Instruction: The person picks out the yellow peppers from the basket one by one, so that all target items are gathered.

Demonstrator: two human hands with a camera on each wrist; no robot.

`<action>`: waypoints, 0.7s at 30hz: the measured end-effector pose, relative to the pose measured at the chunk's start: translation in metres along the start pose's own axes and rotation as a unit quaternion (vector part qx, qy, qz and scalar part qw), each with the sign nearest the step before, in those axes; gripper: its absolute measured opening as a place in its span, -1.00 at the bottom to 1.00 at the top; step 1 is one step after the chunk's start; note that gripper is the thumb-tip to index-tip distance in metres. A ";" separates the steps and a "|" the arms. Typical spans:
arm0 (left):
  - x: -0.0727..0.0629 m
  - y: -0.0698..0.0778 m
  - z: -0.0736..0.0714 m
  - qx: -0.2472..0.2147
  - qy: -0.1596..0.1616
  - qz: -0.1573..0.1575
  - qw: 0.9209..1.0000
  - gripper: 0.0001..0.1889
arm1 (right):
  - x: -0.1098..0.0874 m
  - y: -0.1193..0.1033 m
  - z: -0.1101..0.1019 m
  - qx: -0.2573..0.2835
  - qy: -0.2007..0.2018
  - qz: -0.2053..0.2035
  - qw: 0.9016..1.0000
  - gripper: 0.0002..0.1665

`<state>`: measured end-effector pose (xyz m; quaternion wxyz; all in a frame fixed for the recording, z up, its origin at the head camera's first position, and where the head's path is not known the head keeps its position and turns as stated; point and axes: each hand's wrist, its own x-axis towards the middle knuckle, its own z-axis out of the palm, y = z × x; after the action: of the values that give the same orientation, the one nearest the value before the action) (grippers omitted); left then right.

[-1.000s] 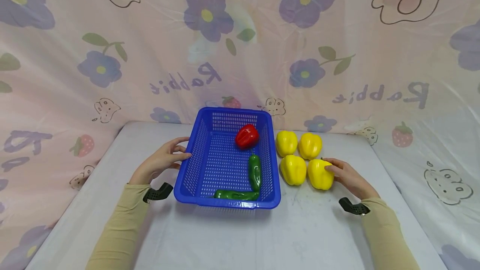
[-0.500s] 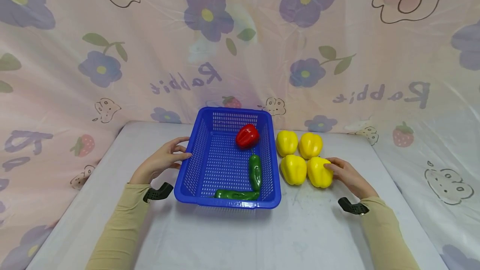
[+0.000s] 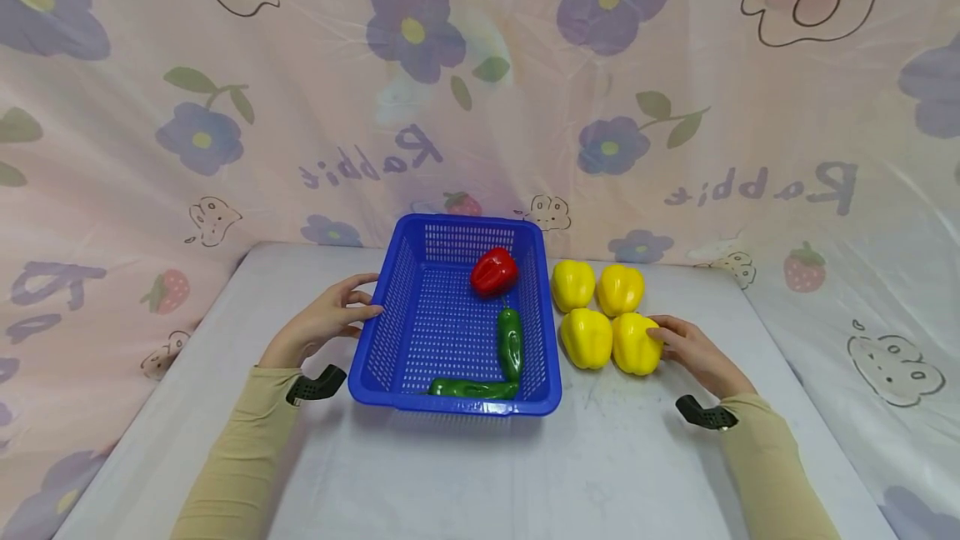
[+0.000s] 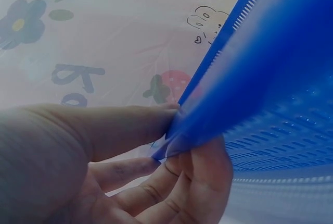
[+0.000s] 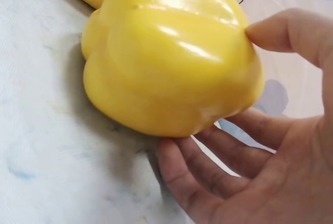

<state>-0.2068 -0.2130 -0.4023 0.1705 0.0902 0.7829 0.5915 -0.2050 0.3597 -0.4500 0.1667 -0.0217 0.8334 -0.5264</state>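
A blue plastic basket (image 3: pixel 442 323) stands mid-table, holding a red bell pepper (image 3: pixel 494 272) and two long green peppers, one along the right side (image 3: pixel 510 345) and one along the front (image 3: pixel 472 390). My left hand (image 3: pixel 324 319) pinches the basket's left rim; in the left wrist view its thumb is on top and its fingers (image 4: pixel 208 177) curl underneath. To the right of the basket my right hand (image 3: pixel 693 352) grips a yellow bell pepper (image 3: pixel 634 346). The right wrist view shows the thumb at the pepper's side and the other fingers (image 5: pixel 177 166) against its lower surface.
More yellow bell peppers stand close by: one beside it (image 3: pixel 587 339) and two behind (image 3: pixel 573 285), near the basket's right wall. A white cloth (image 3: pixel 600 473) covers the table. Behind hangs a printed curtain (image 3: pixel 525 132) with flowers and rabbits.
The yellow bell pepper in my right hand has shifted slightly left and back, close against its neighbour. My left hand and the basket have stayed in place.
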 end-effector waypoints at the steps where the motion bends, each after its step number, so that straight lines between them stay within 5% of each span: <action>1: 0.000 0.000 0.000 -0.002 0.000 0.000 1.000 -0.27 | 0.000 0.000 0.000 0.003 0.000 0.000 1.000 -0.25; 21: -0.001 -0.004 -0.001 0.009 0.005 -0.002 1.000 -0.27 | 0.000 0.005 0.000 0.006 0.002 0.000 1.000 -0.20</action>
<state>-0.2063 -0.2159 -0.4060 0.1669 0.0875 0.7893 0.5843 -0.2041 0.3623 -0.4538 0.1653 -0.0197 0.8307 -0.5313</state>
